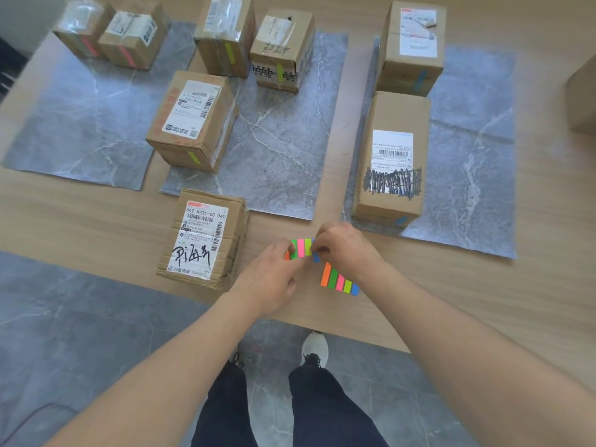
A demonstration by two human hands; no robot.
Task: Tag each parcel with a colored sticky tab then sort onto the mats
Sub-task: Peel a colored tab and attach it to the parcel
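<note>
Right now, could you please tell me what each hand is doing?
Left hand: closed, holding the sticky tab pad.
Right hand: closed, pinching the blue tab at the pad's edge.

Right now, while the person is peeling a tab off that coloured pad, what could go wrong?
The right hand pinches the blue tab on the pad that the left hand holds; the neighbouring tab might lift too. The spare pad lies loose near the right forearm and could get brushed away. The front parcel, no tab showing, sits closest to the middle mat, so it might be sorted there by mistake.
</note>
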